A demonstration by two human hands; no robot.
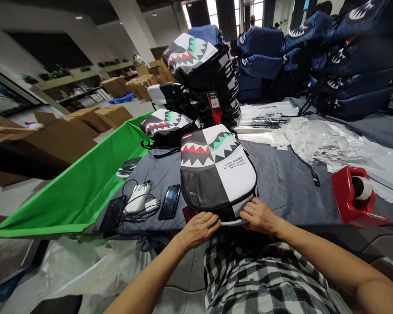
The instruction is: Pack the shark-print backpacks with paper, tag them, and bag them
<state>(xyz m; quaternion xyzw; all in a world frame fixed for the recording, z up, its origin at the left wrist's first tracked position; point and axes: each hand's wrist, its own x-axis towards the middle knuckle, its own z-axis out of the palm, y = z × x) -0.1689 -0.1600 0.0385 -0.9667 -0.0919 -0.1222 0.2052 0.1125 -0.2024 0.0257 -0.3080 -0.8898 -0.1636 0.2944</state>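
A black and white backpack (229, 183) with a toothed mouth print in red and green lies in front of me at the table's near edge. My left hand (201, 227) has its fingers curled on the near left edge of the backpack. At the near right edge, my right hand (258, 215) pinches the side of the same backpack. A bit of red shows under the backpack beside my left hand. Behind it lies a similar backpack (167, 121), and farther back stands a stack of such backpacks (199, 61) with a red tag (214, 104) hanging down.
A phone (169, 201), a white power bank (137, 198) and cables lie at left. On the right stand a red tape dispenser (353, 196) and crumpled plastic bags (321, 141). Blue backpacks (356, 78) are piled behind. Green fabric (78, 183) borders the left; cardboard boxes (52, 148) stand beyond.
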